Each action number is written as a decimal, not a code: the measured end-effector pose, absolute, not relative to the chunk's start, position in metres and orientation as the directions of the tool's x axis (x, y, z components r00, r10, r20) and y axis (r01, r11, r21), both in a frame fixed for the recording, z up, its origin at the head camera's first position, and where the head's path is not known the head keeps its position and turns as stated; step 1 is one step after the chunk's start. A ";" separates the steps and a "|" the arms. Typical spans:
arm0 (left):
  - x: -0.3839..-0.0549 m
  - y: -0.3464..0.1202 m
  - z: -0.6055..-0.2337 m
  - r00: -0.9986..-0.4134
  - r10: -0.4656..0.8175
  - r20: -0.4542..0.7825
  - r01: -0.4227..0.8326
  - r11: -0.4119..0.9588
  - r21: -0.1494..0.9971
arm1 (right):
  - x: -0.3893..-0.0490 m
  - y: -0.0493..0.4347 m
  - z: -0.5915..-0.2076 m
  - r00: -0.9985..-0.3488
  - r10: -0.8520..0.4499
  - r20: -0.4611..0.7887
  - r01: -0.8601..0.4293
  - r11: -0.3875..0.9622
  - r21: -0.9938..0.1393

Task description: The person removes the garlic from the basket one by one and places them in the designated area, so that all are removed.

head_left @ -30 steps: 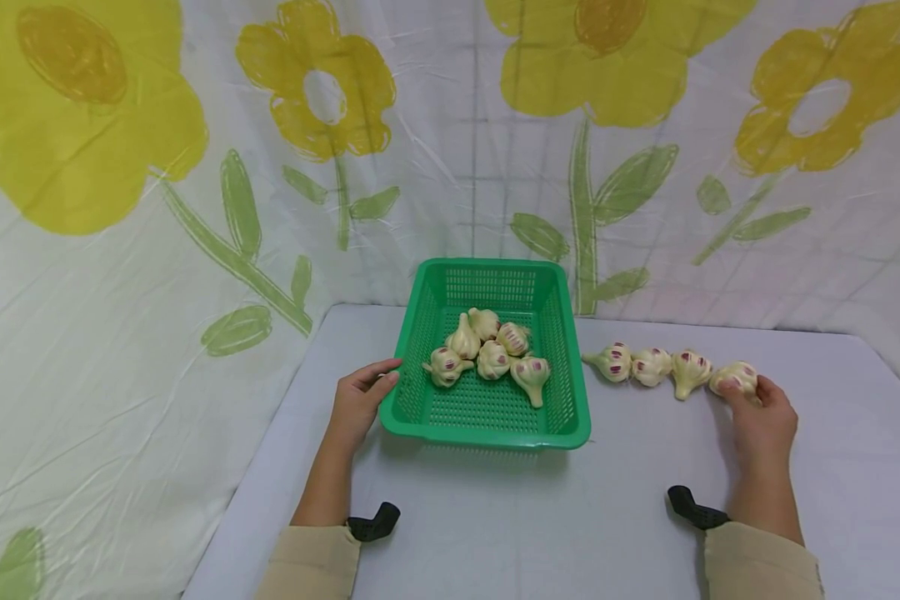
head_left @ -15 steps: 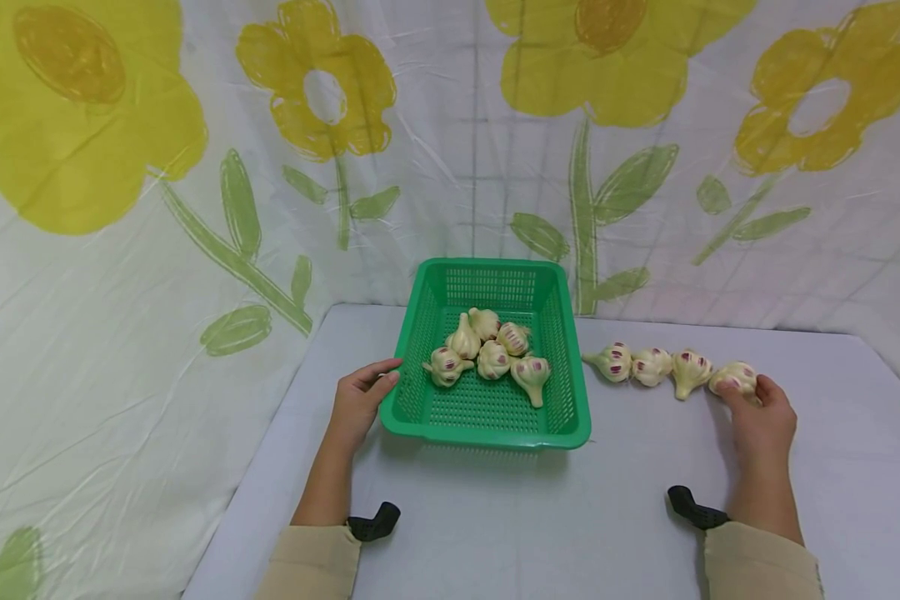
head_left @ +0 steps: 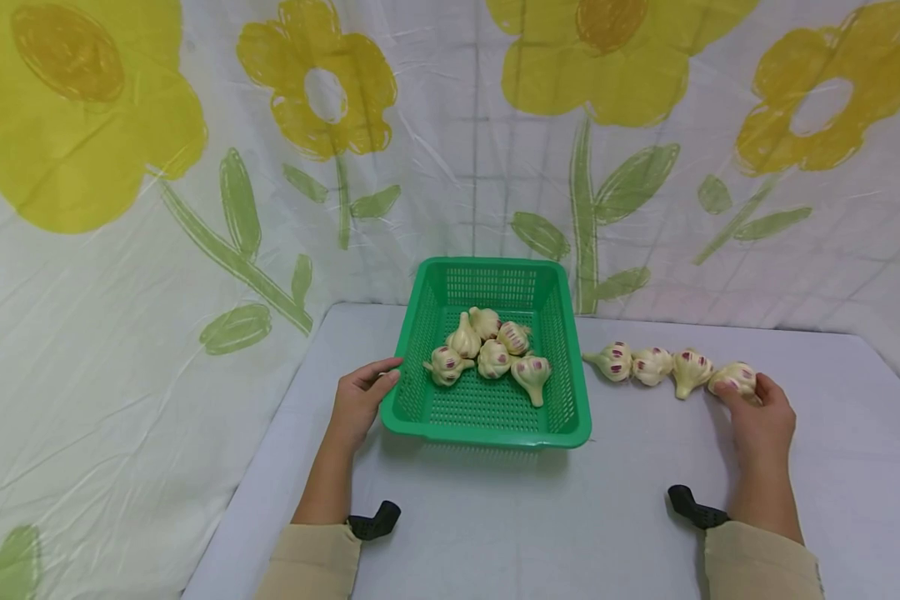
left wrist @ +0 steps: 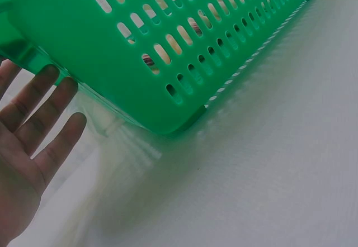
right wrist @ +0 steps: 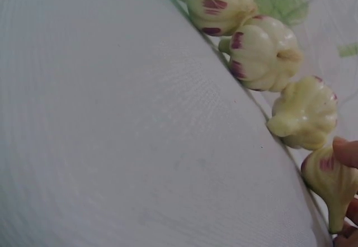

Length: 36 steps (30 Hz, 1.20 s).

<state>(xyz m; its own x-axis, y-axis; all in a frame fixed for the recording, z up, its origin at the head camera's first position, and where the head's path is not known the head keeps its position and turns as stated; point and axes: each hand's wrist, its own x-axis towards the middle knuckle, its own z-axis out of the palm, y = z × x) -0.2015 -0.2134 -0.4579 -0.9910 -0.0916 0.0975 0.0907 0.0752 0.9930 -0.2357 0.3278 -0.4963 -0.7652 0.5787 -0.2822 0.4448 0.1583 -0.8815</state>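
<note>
My left hand [head_left: 360, 400] touches the left rim of a green plastic basket [head_left: 487, 439]; in the left wrist view its straight fingers [left wrist: 53, 149] lie against the basket's outer side. Several glossy cream garlic bulbs [head_left: 493, 359] with purple marks lie grouped inside the basket. To its right, more bulbs form a row on the table. My right hand [head_left: 765, 421] holds the rightmost garlic bulb [head_left: 735, 377] between thumb and fingers. Beside it sit three others: a stem-forward bulb [head_left: 692, 372], a rounder bulb [head_left: 652, 367] and one with its stem [head_left: 612, 362] toward the basket.
A pale cloth covers the table [head_left: 510, 533]. Behind and to the left hangs a white curtain [head_left: 435, 192] printed with yellow flowers, close to the basket's back. Black wrist mounts [head_left: 375, 522] stick out from both tan sleeves [head_left: 761, 562].
</note>
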 end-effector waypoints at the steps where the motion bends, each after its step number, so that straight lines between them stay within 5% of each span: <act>1: -0.201 -0.213 -0.458 -0.991 -0.092 0.095 0.088 0.076 0.993 | -0.236 0.328 -0.496 -0.765 0.578 -0.286 0.446 0.154 -0.882; 36: -0.201 -0.214 -0.459 -0.992 -0.085 0.096 0.089 0.087 0.992 | -0.234 0.328 -0.491 -0.750 0.579 -0.319 0.464 0.117 -0.878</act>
